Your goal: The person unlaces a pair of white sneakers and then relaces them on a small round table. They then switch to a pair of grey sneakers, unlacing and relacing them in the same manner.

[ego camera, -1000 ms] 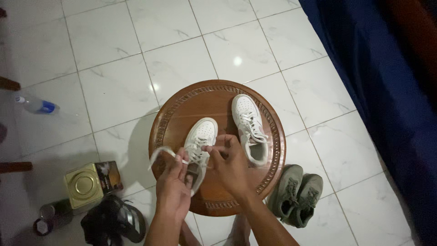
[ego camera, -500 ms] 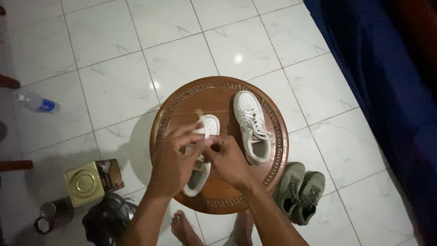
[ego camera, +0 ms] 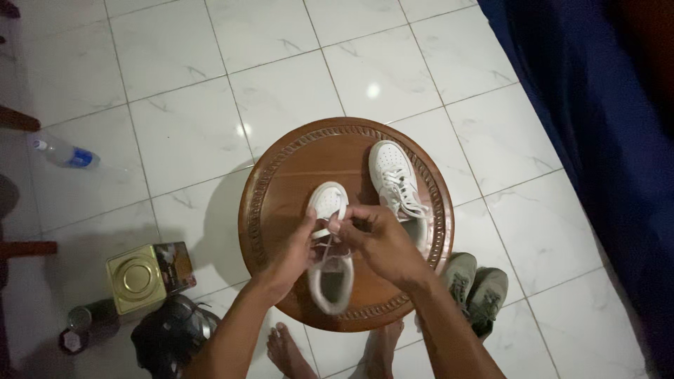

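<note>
A white sneaker (ego camera: 328, 281) lies on a round carved wooden table (ego camera: 281, 189), toe pointing away from me. My left hand (ego camera: 295, 256) and my right hand (ego camera: 375, 242) meet over its middle, each pinching a white shoelace (ego camera: 324, 228) above the tongue. A second white sneaker (ego camera: 394, 175) lies to the right on the same table, its laces loose, partly hidden behind my right hand.
A pair of grey-green sneakers (ego camera: 477, 291) sits on the white tiled floor right of the table. A gold tin (ego camera: 144, 277), dark shoes (ego camera: 172, 337) and a jar (ego camera: 77, 330) are at the lower left. A plastic bottle (ego camera: 63, 153) lies at far left. A blue cloth (ego camera: 597, 140) hangs at right. My bare feet (ego camera: 288, 354) show below.
My left hand dropped the long loop of lace it held out to the left and came in over the shoe, meeting the right hand. The view shifted slightly.
</note>
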